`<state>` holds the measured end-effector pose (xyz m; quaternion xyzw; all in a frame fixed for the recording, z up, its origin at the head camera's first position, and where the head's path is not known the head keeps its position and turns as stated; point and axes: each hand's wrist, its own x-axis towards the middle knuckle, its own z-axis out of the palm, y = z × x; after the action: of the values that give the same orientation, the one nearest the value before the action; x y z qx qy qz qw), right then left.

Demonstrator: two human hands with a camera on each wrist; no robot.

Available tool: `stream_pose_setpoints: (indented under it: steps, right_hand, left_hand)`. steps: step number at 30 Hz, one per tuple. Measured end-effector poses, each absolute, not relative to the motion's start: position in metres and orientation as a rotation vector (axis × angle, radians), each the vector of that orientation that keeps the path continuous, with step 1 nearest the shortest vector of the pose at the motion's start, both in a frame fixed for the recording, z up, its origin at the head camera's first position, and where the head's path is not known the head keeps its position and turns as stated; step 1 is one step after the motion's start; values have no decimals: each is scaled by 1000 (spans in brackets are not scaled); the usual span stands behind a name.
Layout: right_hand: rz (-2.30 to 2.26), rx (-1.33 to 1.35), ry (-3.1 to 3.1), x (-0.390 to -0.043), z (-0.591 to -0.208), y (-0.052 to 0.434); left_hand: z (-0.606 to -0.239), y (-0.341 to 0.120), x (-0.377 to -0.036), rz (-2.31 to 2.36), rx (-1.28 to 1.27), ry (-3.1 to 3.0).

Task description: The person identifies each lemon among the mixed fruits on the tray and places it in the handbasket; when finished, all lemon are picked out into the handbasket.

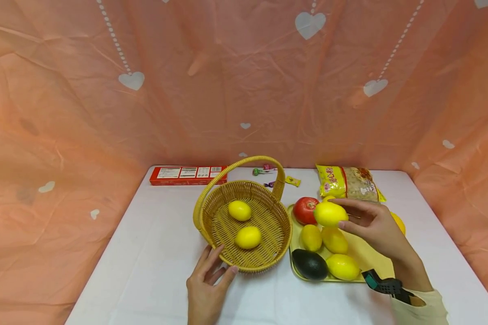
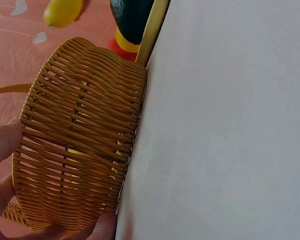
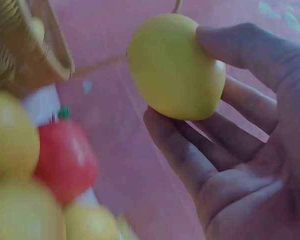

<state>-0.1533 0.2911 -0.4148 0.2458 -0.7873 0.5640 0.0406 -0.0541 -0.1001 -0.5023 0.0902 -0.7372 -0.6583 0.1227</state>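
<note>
Right of centre in the head view, the right hand (image 1: 374, 225) holds a lemon (image 1: 330, 214) pinched between thumb and fingertips, lifted above the yellow tray (image 1: 370, 259); the right wrist view shows the same lemon (image 3: 176, 66) at the fingertips, the palm open beneath it. On the tray lie a red apple (image 1: 305, 209), three more lemons (image 1: 311, 237) (image 1: 335, 240) (image 1: 343, 266) and a dark avocado (image 1: 309, 264) at its near left corner. Just left of the tray stands a wicker basket (image 1: 211, 225) with an arched handle (image 1: 244, 163), and two lemons (image 1: 239, 210) (image 1: 248, 237) rest inside it. The left hand (image 1: 207, 289) lies at the lower centre of the frame, its thumb and fingers spread and pressed against the basket's near wall; the left wrist view shows the woven side (image 2: 80, 140) with fingers (image 2: 2, 140) touching it, none curled round the rim. Towards the back of the white table (image 1: 146, 271) lie a red carton (image 1: 187, 175), a yellow snack bag (image 1: 349, 183) and a few small wrapped sweets (image 1: 268, 174) just behind the basket handle
</note>
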Motion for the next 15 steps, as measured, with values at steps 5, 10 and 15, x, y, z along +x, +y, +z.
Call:
stream_pose_setpoints:
  steps: [5, 10, 15]
  right_hand:
    - [1901, 939, -2354, -163, -411, 265]
    - [1994, 998, -2366, -167, -418, 234]
    - [2035, 1094, -2394, -169, -424, 208]
  left_hand:
    - [-502, -99, -55, -1925, 253, -2151]
    - [-503, -100, -55, -1911, 244, -2157]
    - [-503, -101, -55, -1915, 261, -2157]
